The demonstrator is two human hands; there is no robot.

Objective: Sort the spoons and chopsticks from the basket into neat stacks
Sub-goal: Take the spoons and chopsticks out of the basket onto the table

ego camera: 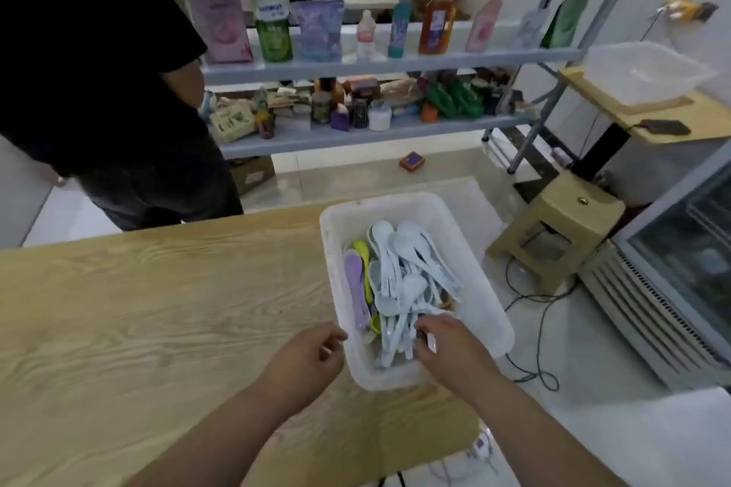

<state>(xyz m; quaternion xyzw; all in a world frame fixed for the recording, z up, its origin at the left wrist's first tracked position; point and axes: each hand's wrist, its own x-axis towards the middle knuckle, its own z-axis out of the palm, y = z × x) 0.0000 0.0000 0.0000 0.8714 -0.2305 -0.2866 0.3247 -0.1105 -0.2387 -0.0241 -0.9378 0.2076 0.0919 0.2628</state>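
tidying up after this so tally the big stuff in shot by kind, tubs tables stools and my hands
Tubs: 2, the white basket and a clear tub
Tables: 2, the main table and the side table
Stools: 1
Hands: 2, left hand and right hand
Total: 7

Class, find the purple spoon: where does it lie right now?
In the head view the purple spoon lies inside the white basket, along its left wall, beside the yellow-green spoon.
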